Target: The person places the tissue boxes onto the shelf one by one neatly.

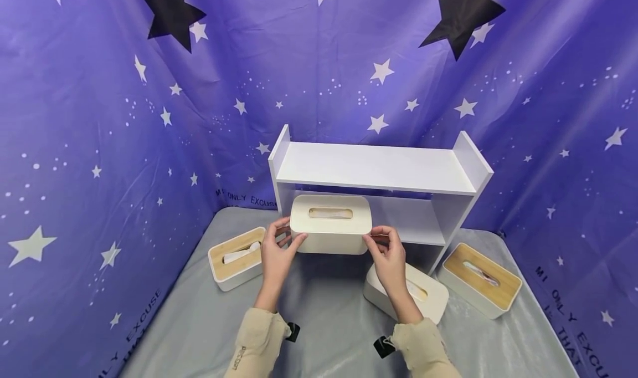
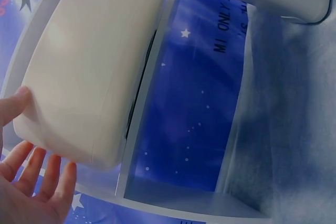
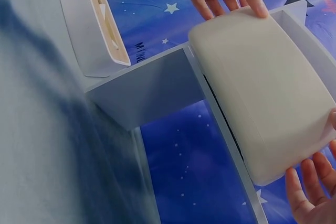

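Note:
A cream tissue box (image 1: 328,243) with a slot in its lid is held level between both hands, at the left part of the white shelf unit's middle board (image 1: 408,214). My left hand (image 1: 276,255) grips the box's left end, thumb on the front and fingers round the side. At the opposite end, my right hand (image 1: 390,258) holds it the same way. Both wrist views look at the box's smooth side, and the left hand's fingers (image 2: 51,177) curve at its end. In the right wrist view the box (image 3: 262,93) overlaps the shelf edge.
A wood-topped tissue box (image 1: 238,272) stands left of the shelf unit, another (image 1: 490,303) to the right. A second cream box (image 1: 433,306) lies partly behind the right forearm. Grey cloth (image 1: 329,322) covers the table, with purple star curtains (image 1: 319,90) around it.

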`<state>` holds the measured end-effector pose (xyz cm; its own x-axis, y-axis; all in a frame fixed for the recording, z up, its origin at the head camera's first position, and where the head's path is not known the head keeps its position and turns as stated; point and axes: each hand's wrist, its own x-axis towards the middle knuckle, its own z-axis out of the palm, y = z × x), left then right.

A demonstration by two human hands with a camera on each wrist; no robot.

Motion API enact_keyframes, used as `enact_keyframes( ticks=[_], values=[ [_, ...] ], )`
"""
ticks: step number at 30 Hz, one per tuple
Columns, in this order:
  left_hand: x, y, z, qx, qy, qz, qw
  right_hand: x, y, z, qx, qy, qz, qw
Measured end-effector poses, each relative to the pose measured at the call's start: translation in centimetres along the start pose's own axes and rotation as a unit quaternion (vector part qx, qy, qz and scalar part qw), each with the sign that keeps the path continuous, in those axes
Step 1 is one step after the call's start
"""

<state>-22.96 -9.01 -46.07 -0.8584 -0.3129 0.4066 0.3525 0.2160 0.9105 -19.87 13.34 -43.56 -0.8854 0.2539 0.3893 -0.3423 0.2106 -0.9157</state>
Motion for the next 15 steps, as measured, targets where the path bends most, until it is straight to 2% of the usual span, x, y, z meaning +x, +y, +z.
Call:
enact_keyframes(
  ticks=[9,15],
  values=[
    [0.2,0.1,0.5,-0.006,0.028,-0.005,0.9996,0.2,0.1,0.5,0.014,0.003,0.002,1.0],
    [0.5,0.0,0.8,-0.009,0.033,-0.004,0.9994,0.6,2.7,1.0,0.038,-0.002,0.012,0.999]
  ],
)
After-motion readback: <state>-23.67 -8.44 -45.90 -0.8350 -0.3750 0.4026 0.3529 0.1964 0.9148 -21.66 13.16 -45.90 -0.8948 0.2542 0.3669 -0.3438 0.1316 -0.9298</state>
